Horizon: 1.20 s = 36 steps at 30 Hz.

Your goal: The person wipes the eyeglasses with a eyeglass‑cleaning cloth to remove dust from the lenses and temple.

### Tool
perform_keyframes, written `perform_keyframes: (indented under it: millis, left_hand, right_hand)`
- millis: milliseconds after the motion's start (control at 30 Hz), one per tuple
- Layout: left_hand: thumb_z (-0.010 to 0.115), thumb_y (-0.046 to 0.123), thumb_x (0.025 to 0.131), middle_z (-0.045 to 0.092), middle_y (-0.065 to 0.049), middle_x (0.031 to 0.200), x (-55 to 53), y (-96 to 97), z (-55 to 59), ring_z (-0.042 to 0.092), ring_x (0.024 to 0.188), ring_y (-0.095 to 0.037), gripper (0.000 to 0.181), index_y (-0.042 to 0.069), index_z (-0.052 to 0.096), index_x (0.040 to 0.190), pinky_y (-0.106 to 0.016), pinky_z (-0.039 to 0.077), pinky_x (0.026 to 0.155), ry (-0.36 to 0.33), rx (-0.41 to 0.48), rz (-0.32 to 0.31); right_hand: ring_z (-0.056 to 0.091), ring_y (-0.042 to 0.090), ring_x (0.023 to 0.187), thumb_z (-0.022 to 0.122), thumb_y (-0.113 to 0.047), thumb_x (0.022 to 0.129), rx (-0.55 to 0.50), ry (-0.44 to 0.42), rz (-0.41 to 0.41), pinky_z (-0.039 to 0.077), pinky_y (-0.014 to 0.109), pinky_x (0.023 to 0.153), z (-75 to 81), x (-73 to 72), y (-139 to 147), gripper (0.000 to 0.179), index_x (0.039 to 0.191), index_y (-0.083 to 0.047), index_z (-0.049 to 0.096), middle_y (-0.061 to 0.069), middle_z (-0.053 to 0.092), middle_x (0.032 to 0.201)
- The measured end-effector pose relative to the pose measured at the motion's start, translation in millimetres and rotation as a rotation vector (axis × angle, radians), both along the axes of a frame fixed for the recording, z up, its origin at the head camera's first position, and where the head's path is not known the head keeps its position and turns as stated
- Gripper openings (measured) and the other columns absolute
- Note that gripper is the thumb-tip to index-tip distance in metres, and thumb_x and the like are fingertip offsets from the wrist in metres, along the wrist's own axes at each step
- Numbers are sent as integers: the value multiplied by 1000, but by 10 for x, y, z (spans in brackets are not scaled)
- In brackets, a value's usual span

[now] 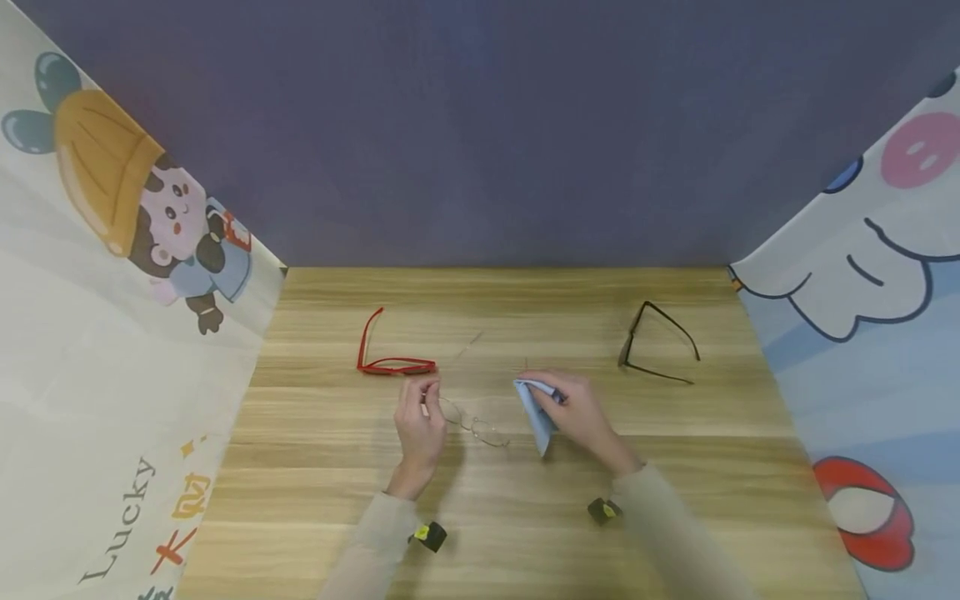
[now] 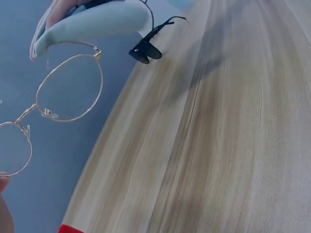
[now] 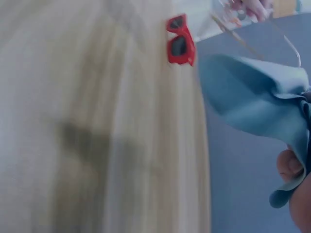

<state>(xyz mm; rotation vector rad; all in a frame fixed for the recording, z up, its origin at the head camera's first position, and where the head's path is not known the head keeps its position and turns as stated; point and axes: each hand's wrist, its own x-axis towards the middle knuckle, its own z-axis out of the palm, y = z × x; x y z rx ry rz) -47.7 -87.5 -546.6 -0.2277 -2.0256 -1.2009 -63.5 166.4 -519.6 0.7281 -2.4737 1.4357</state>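
Observation:
Thin gold wire-rimmed eyeglasses (image 2: 36, 105) with clear lenses are held up above the table. My left hand (image 1: 422, 421) pinches them at one end, with a fingertip at the lower rim in the left wrist view. A light blue cloth (image 1: 536, 417) is gripped between the thumb and fingers of my right hand (image 1: 576, 410), its loose corner hanging down. In the left wrist view, the far temple of the eyeglasses runs from its hinge to the cloth's edge, and the cloth hides its end. Folds of cloth (image 3: 248, 99) cover part of the right fingers.
Red sunglasses (image 1: 397, 368) lie on the wooden table (image 1: 315, 500) just beyond my left hand. Black sunglasses (image 1: 628, 343) lie farther right with temples spread. A dark wall (image 1: 495, 150) stands behind, and printed cloth panels border both sides.

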Motion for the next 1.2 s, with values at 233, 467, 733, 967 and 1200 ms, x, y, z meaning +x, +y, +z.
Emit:
perform_keyframes:
  millis: [233, 467, 733, 967, 1200]
  left_hand:
    - [63, -13, 94, 60, -17, 82, -8, 1, 18, 59, 72, -27, 4, -9, 65, 96, -17, 48, 64, -12, 20, 46]
    - [64, -12, 94, 60, -17, 83, -9, 3, 35, 59, 73, -27, 4, -9, 65, 96, -17, 48, 65, -10, 16, 54]
    - [65, -18, 89, 62, -17, 83, -24, 2, 13, 58, 70, -26, 11, -11, 64, 96, -15, 50, 66, 62, 4, 20]
    - [65, -11, 92, 61, -16, 80, -21, 22, 4, 59, 67, -25, 3, -10, 64, 94, -17, 53, 65, 119, -34, 3]
    - [66, -10, 91, 60, -16, 79, 26, 40, -3, 59, 66, -25, 3, -9, 64, 93, -22, 55, 62, 151, -59, -7]
  right_hand:
    - [75, 23, 99, 78, -5, 90, 142, 36, 128, 64, 35, 80, -131, 229, -129, 32, 119, -17, 77, 4, 78, 114]
    - [73, 12, 90, 77, -7, 91, 192, 75, 199, 61, 27, 72, -170, 289, -152, 30, 119, -16, 77, 1, 78, 107]
    - [76, 24, 91, 77, -1, 89, 147, 87, 79, 64, 33, 73, -34, 124, -65, 33, 119, -15, 77, 10, 78, 110]
    - [76, 30, 94, 74, 5, 90, -3, 109, -11, 65, 35, 74, 53, -91, 25, 30, 117, -9, 77, 13, 77, 112]
    - [74, 26, 95, 71, 7, 92, -103, 9, -106, 59, 20, 78, 5, -196, 81, 26, 116, -3, 76, 14, 77, 113]
